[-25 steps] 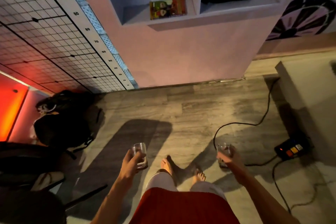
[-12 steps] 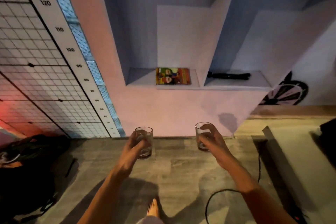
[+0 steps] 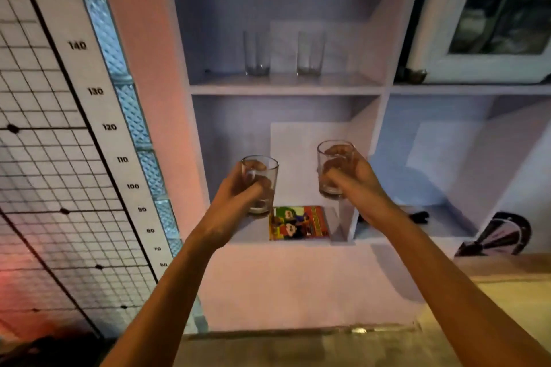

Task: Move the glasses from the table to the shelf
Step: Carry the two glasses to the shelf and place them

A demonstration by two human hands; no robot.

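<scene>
My left hand (image 3: 235,197) grips a clear empty glass (image 3: 263,171), held upright in front of the lower left shelf compartment. In my right hand (image 3: 356,179) is a second clear glass (image 3: 331,158), also upright and a little higher, near the divider. Both are raised in the air, below the upper shelf board (image 3: 286,87). On that board stand two taller clear glasses, one to the left (image 3: 256,53) and one to the right (image 3: 310,53).
A colourful booklet (image 3: 299,223) lies on the lower shelf. A dark object (image 3: 419,216) rests in the lower right compartment. A glass-fronted white cabinet (image 3: 489,24) sits at upper right. A measuring scale and grid wall (image 3: 74,128) stand to the left.
Both hands have risen with their glasses from near floor level to shelf height. My view has tilted up, bringing the upper shelf with its two tall glasses into sight.
</scene>
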